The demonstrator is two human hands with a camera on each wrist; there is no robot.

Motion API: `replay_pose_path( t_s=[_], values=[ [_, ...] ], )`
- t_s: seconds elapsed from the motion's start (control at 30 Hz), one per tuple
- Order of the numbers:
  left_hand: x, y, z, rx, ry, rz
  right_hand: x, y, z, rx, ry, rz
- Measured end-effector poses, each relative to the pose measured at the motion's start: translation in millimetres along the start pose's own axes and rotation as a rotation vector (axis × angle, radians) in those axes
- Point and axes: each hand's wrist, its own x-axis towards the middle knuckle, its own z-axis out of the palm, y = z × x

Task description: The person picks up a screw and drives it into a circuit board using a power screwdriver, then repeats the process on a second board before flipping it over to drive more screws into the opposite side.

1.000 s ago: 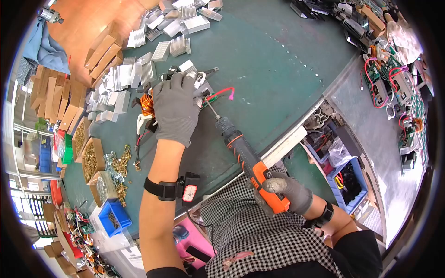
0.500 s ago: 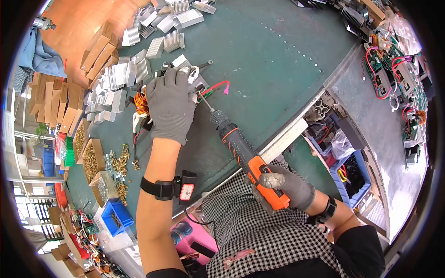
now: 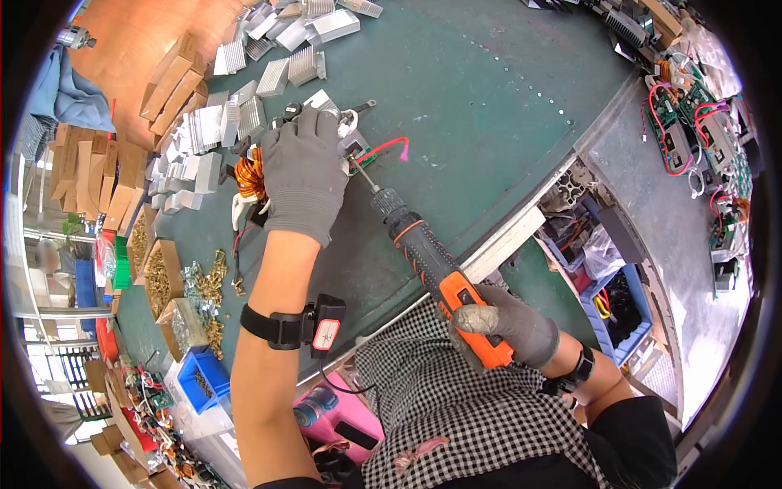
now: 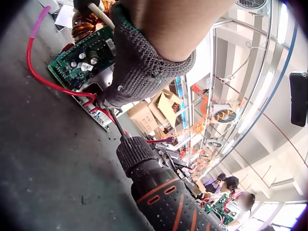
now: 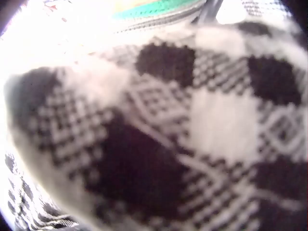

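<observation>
Circuit board (image 4: 97, 47), with a copper coil (image 3: 250, 174) beside it, sits at the worktop (image 3: 456, 106), near a heap of metal heat sinks (image 3: 236, 122) and partly covered by the gloved left hand (image 3: 303, 175). That hand grips the assembly from above, though its fingertips are largely hidden. The gloved right hand (image 3: 521, 322) is wrapped round an orange and black power driver (image 3: 432, 261), whose thin bit (image 3: 366, 177) slants in at the board's edge, close to the left glove. Whether the bit is seated in a screw cannot be made out.

The slant looks like the main hazard: if the bit is not in line with its screw, it could ride out, chew the head and skid into the glove or across the components. A red wire (image 4: 53, 85) loops right beside the bit, so a spinning shaft might snag it or nick its insulation. Should the left hand's grip slacken, torque could twist the assembly round, tugging its leads. Pushing too hard might flex the board.
</observation>
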Motion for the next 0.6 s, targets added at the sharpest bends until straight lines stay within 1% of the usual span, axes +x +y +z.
replay_pose_path(
  t_s=[0.1, 0.2, 0.3, 0.4, 0.43, 0.5, 0.53, 0.6],
  values=[
    [-1, -1, 2, -0.002, 0.025, 0.017, 3, 0, -1, 0.004, -0.021, 0.000],
    [-1, -2, 3, -0.078, 0.008, 0.007, 5, 1, -2, 0.015, -0.019, -0.029],
    [-4, -3, 8, -0.081, 0.094, 0.033, 7, 7, -5, 0.004, -0.016, -0.036],
    [-7, -15, -7, -0.182, -0.036, 0.091, 6, 10, -9, -0.018, -0.034, -0.027],
    [-11, -20, -10, -0.224, 0.019, 0.078, 5, 9, -11, -0.026, -0.042, -0.025],
    [-26, -27, -17, -0.305, 0.126, 0.059, 2, 17, -15, -0.122, 0.025, -0.012],
    [-33, -30, -22, -0.322, 0.092, 0.016, 0, 20, -17, -0.166, 0.060, -0.005],
    [-45, -30, -25, -0.293, 0.143, -0.001, -7, 15, -17, -0.174, 0.061, 0.026]
  ],
)
